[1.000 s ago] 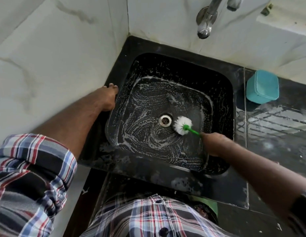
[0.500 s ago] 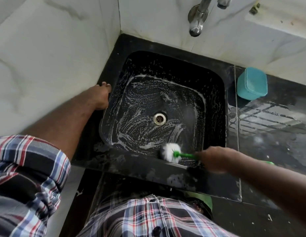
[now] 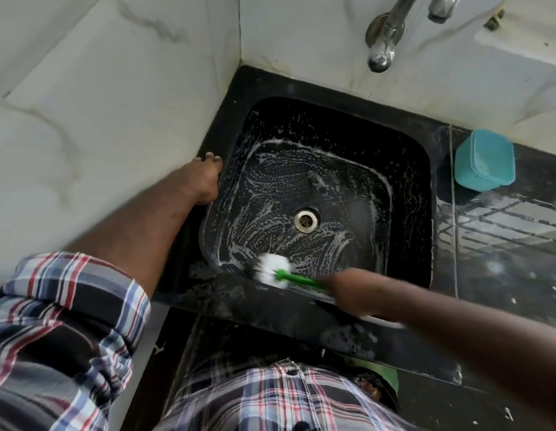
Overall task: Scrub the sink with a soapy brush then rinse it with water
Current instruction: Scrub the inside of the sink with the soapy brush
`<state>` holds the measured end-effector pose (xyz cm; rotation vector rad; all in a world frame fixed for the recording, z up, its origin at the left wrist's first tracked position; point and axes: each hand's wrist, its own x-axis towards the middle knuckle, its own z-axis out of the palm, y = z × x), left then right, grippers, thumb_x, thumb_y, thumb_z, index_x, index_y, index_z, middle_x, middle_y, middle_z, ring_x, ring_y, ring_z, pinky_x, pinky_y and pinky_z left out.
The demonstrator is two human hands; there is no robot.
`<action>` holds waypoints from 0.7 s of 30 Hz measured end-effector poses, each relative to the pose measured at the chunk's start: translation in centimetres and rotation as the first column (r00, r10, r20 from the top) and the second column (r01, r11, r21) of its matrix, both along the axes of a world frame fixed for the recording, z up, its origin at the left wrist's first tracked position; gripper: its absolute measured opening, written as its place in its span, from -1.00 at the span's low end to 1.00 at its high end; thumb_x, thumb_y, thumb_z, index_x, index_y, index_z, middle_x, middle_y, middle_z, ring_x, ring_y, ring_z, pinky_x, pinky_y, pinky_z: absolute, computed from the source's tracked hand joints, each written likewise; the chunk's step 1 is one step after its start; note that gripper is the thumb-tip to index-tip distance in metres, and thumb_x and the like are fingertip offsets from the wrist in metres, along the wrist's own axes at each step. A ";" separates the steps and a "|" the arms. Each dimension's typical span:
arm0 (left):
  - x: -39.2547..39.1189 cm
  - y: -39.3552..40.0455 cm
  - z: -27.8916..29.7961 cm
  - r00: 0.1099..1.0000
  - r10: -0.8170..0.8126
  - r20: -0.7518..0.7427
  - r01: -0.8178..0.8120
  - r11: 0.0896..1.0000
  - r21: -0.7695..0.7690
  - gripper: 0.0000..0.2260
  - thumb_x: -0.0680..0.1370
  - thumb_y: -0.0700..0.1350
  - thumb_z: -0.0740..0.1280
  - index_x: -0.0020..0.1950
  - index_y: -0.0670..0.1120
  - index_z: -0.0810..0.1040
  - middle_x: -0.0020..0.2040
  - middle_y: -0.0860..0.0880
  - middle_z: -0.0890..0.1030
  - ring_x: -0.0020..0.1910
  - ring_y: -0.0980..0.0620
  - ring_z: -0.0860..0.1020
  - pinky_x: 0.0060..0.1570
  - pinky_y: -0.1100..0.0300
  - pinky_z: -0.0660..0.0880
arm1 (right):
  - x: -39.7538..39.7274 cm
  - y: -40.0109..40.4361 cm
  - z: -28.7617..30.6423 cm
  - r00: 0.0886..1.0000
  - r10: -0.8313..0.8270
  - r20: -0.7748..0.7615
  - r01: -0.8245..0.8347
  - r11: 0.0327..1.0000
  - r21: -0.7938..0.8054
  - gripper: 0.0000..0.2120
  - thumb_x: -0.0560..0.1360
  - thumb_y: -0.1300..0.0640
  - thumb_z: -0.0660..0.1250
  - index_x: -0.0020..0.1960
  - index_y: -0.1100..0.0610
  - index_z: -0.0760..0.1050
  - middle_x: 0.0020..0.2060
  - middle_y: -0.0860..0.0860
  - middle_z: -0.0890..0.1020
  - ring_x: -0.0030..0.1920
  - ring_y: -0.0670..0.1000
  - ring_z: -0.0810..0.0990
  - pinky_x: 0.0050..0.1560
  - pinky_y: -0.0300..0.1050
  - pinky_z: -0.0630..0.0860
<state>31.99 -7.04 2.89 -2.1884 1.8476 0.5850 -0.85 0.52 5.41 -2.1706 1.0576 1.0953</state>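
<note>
A black square sink (image 3: 407, 169) sits in a black counter, its floor streaked with white soap foam around a metal drain (image 3: 306, 220). My right hand (image 3: 352, 292) grips the green handle of a brush (image 3: 278, 272). The brush's white bristle head presses against the sink's near wall, left of centre. My left hand (image 3: 205, 178) rests flat on the sink's left rim, fingers over the edge, holding nothing. A chrome tap (image 3: 383, 42) hangs from the back wall above the sink; no water runs from it.
A teal plastic container (image 3: 484, 160) stands on the wet black counter (image 3: 503, 244) right of the sink. White marble-patterned wall tiles (image 3: 99, 104) close in the left and back sides. My checked shirt fills the lower edge of the view.
My right hand has swept the brush from beside the drain to the near wall, then further left along it. The left hand has stayed on the rim.
</note>
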 end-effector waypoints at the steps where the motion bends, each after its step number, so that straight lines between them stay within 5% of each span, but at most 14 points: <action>1: -0.1 0.0 0.0 1.000 0.001 -0.005 -0.001 1.000 -0.001 -0.31 0.59 -0.25 0.27 0.63 -0.10 -0.04 0.63 -0.11 -0.06 0.58 -0.16 0.06 0.53 -0.02 0.13 | 2.6 0.1 -1.6 0.995 -0.053 0.079 0.054 0.999 -0.007 -0.50 0.51 0.18 0.11 0.41 -0.13 0.33 0.04 0.13 0.65 -0.03 0.17 0.64 -0.14 -0.11 0.50; 4: -0.2 0.0 0.1 1.000 0.011 -0.008 -0.011 1.000 -0.005 -0.32 0.59 -0.27 0.25 0.63 -0.11 -0.03 0.63 -0.10 -0.06 0.58 -0.16 0.06 0.52 -0.02 0.14 | 7.2 -3.9 -5.5 0.983 -0.099 0.155 0.113 0.990 -0.086 -0.57 0.55 0.16 0.13 0.40 -0.02 0.38 -0.02 0.10 0.65 -0.12 0.12 0.61 -0.17 -0.10 0.52; 9: 0.2 0.0 0.0 1.000 0.011 -0.020 -0.010 1.000 0.013 -0.31 0.58 -0.26 0.26 0.62 -0.11 -0.03 0.63 -0.10 -0.06 0.58 -0.15 0.06 0.51 -0.07 0.16 | 8.2 -14.3 -6.7 0.923 -0.337 0.187 0.382 0.862 -0.334 -0.63 0.56 0.22 0.20 0.36 0.21 0.37 0.17 0.21 0.61 0.09 0.21 0.61 -0.05 -0.01 0.50; 12: 0.2 -0.1 0.0 1.000 0.006 -0.007 -0.006 1.000 0.016 -0.30 0.57 -0.27 0.27 0.62 -0.10 -0.02 0.63 -0.10 -0.05 0.58 -0.15 0.07 0.51 -0.08 0.18 | 11.0 -12.0 -6.8 0.866 -0.372 0.335 0.439 0.886 -0.152 -0.66 0.59 0.23 0.14 0.34 0.21 0.39 0.10 0.20 0.61 0.06 0.20 0.62 0.04 0.02 0.57; 15: 0.4 -0.2 -0.4 1.000 0.005 0.003 -0.006 1.000 0.019 -0.29 0.55 -0.29 0.26 0.62 -0.09 -0.01 0.63 -0.09 -0.04 0.58 -0.15 0.08 0.48 -0.11 0.22 | 9.3 -5.8 -7.0 0.865 -0.349 0.361 0.359 0.932 0.042 -0.72 0.60 0.15 0.10 0.29 0.13 0.38 -0.03 0.14 0.63 -0.11 0.10 0.62 -0.10 -0.06 0.55; 17: 0.4 -0.3 -0.3 1.000 0.009 0.008 -0.009 1.000 0.024 -0.30 0.56 -0.29 0.25 0.62 -0.08 -0.01 0.63 -0.08 -0.04 0.58 -0.14 0.08 0.49 -0.11 0.21 | 6.0 -3.1 -5.8 0.942 -0.205 0.266 0.187 0.978 0.092 -0.69 0.58 0.12 0.12 0.30 0.04 0.41 -0.01 0.12 0.64 -0.04 0.14 0.63 -0.08 -0.11 0.48; 21: 0.4 -0.2 -0.4 1.000 0.009 0.002 -0.009 1.000 0.024 -0.29 0.57 -0.29 0.26 0.63 -0.07 -0.03 0.63 -0.08 -0.06 0.58 -0.14 0.06 0.50 -0.09 0.20 | 0.8 -4.7 -2.6 0.996 -0.051 0.076 0.051 0.999 0.008 -0.56 0.58 0.10 0.13 0.45 -0.14 0.36 0.12 0.10 0.64 0.09 0.13 0.62 0.07 -0.10 0.51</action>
